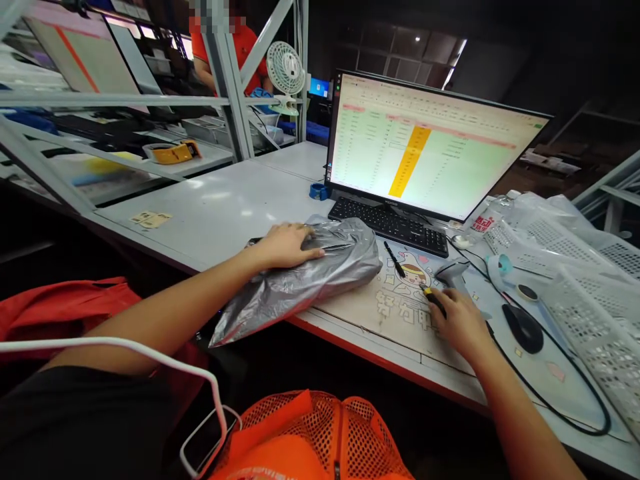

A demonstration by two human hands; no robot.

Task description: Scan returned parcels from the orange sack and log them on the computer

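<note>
Resting our left hand on the grey plastic bag, we have its fingers laid over the top, thumb held apart. The bag lies at the near side of the table, left of our right hand, its near left corner jutting past the edge. White tabletop stretches from the bag to the metal frame on the left. Our right fingers close around a black-and-yellow tool, just above the printed mat; a pen lies near its tip.

On the far side we face a lit screen with a keyboard before it. Right of our right hand sits a mouse. Far left, a person in a red shirt stands behind the frame, near a fan.

Along the right edge we see white baskets with holes; clear plastic covers part of them, and we cannot tell what else they hold.
</note>
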